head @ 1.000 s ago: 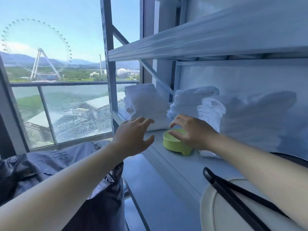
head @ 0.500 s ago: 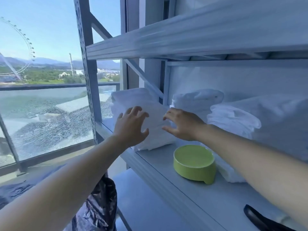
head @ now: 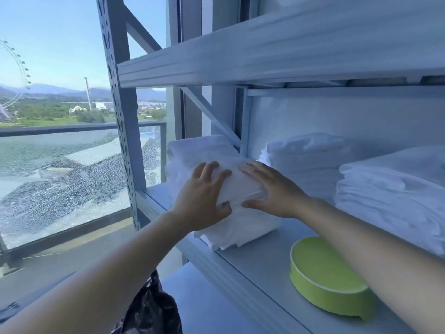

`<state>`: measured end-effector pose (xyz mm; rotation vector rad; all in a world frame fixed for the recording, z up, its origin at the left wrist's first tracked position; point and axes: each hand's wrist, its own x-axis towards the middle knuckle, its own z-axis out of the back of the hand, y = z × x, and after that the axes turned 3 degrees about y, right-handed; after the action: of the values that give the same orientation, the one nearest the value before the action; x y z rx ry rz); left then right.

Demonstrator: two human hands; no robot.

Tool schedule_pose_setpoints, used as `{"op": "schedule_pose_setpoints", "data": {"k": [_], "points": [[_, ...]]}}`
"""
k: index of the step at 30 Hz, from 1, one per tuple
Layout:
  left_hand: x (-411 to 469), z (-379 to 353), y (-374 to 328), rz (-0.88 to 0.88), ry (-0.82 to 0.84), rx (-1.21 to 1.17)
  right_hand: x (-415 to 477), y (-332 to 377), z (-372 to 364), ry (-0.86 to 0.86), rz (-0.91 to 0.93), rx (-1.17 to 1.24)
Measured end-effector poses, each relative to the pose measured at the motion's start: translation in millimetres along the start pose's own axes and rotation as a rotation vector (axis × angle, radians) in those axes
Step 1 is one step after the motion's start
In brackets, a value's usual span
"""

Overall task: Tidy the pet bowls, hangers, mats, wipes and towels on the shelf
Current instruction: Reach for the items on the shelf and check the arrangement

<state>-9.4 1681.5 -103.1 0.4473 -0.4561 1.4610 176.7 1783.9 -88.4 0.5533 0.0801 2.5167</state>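
Note:
A folded white towel stack (head: 231, 220) lies at the left end of the grey shelf (head: 262, 259). Both hands are on its upper towels. My left hand (head: 202, 201) has its fingers spread over the top and its thumb tucked against the front fold. My right hand (head: 277, 191) mirrors it from the right, with fingers on top and thumb at the front edge. A green pet bowl (head: 325, 283) sits on the shelf near the front, under my right forearm.
Two more white towel stacks stand behind, one in the middle (head: 308, 160) and one on the right (head: 397, 203). An upper shelf beam (head: 265, 51) runs overhead. The perforated upright post (head: 120, 121) bounds the left. A black bag (head: 149, 309) sits below.
Both hands moved forward from the air above the bowl onto the left towel stack and took hold of its upper towels. The view shifted closer and to the left.

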Motion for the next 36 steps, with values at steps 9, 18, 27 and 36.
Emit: {"op": "schedule_pose_setpoints", "data": {"k": [9,18,27,36], "points": [[4,-7,71,-0.139,0.066,-0.123,3,30,-39,-0.099,0.026,-0.230],[-7,-20,61,0.006,0.009,-0.066,26,19,-17,-0.086,0.101,-0.079],[-17,-42,69,-0.045,-0.011,-0.080,16,14,-41,0.038,0.124,0.002],[-11,-44,79,-0.095,-0.028,-0.087,15,24,-43,0.047,0.056,-0.045]]}}
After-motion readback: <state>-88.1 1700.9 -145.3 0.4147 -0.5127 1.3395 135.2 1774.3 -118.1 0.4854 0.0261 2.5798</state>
